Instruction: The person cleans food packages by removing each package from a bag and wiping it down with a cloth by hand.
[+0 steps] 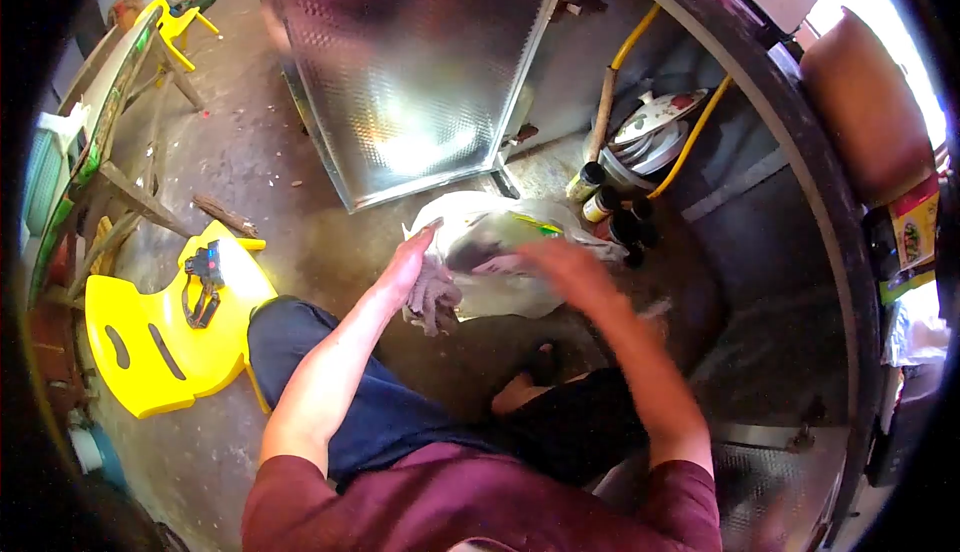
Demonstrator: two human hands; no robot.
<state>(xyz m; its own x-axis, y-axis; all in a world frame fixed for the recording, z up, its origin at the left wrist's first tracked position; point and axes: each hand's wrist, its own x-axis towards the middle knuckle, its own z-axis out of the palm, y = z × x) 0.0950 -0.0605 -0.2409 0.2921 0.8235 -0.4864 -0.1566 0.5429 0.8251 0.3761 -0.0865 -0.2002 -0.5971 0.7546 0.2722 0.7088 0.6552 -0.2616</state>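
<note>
A white plastic bag [515, 297] stands on the floor in front of me, its mouth open. Dark contents and a yellow-green piece show inside, too unclear to name. My left hand [412, 257] is at the bag's left rim, closed around a crumpled grey cloth [433, 299] that hangs down beside the bag. Whether it also grips the plastic I cannot tell. Over the right part of the bag's opening is my right hand [565, 267], smeared by motion, its fingers unclear.
A yellow plastic chair [150, 342] with a black strapped device [203, 277] on it is at my left. Ahead leans a large textured metal sheet [420, 72]. Dark-lidded jars [600, 204] and stacked dishes [655, 137] stand right, beneath a dark counter edge [800, 172].
</note>
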